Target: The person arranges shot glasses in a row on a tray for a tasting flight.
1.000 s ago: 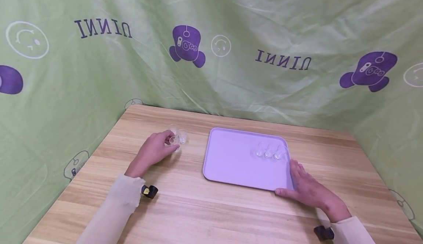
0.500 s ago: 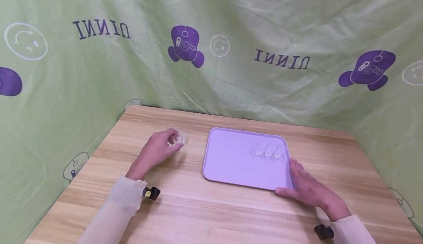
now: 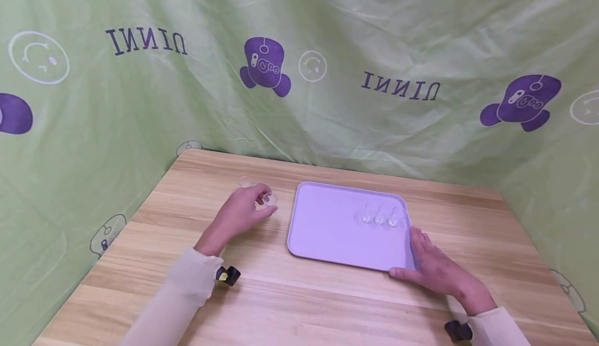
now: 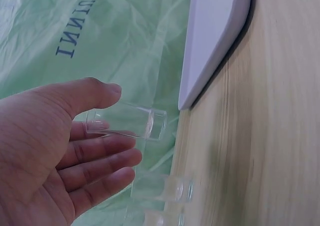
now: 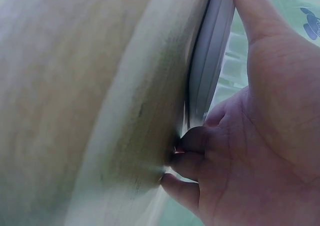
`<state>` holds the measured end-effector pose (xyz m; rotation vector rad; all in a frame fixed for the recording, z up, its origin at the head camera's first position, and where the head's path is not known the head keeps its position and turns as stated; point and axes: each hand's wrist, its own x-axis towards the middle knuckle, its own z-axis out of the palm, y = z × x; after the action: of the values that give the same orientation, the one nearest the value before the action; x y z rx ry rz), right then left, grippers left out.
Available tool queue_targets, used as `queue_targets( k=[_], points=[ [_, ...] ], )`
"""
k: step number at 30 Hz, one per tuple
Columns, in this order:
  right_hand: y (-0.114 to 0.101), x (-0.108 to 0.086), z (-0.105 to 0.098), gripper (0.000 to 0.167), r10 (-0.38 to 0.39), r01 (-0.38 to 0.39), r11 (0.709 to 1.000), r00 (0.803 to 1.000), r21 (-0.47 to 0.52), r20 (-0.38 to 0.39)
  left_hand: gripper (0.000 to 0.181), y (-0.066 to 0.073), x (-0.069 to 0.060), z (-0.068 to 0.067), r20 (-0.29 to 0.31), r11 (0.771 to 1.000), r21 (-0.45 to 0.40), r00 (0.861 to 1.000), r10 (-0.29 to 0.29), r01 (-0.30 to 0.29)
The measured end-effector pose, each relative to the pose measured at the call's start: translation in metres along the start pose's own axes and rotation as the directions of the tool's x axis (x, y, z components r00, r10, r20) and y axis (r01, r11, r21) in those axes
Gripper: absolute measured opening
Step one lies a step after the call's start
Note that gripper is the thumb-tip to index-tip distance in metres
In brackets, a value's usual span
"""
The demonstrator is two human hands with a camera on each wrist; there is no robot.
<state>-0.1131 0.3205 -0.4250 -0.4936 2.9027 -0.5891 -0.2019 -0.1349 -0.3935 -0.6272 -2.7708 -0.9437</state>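
Note:
My left hand (image 3: 238,213) pinches a small clear shot glass (image 4: 127,121) between thumb and forefinger, just left of the tray; the left wrist view shows its base clear of the table. Two more clear glasses (image 4: 175,188) stand below that hand in the left wrist view; in the head view the hand partly hides them. A light purple tray (image 3: 327,236) lies on the table, with three clear glasses (image 3: 380,217) in a row near its right side. At the tray's front right corner rests my right hand (image 3: 437,270), fingers along the right edge and thumb at the front edge.
The wood-grain table (image 3: 299,304) runs back to a green printed curtain (image 3: 327,127) hanging behind and at both sides. A small black device (image 3: 228,276) sits at the left wrist, another (image 3: 457,330) at the right.
My left hand has moved right toward the tray with the pinched glass, away from the other two glasses. The right hand and the tray have stayed in place.

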Motion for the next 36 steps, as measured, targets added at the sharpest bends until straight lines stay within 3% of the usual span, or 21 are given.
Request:
queue_targets(
  k=[10,22,36],
  points=[
    [0.003,0.001,0.001,0.123,0.002,-0.002,1.000,1.000,0.026,-0.001,0.030,0.018,0.008,0.017,0.024,0.999,-0.007,0.999,0.037,-0.037],
    [0.001,-0.001,0.000,0.123,0.023,-0.023,1.000,1.000,0.008,0.021,0.029,0.030,0.018,0.036,0.059,0.997,-0.003,0.995,0.079,-0.079],
    [0.001,-0.001,0.000,0.120,-0.002,0.002,1.000,1.000,0.000,0.004,0.034,0.042,0.035,0.055,0.121,0.997,-0.003,0.990,0.078,-0.078]
  ],
)
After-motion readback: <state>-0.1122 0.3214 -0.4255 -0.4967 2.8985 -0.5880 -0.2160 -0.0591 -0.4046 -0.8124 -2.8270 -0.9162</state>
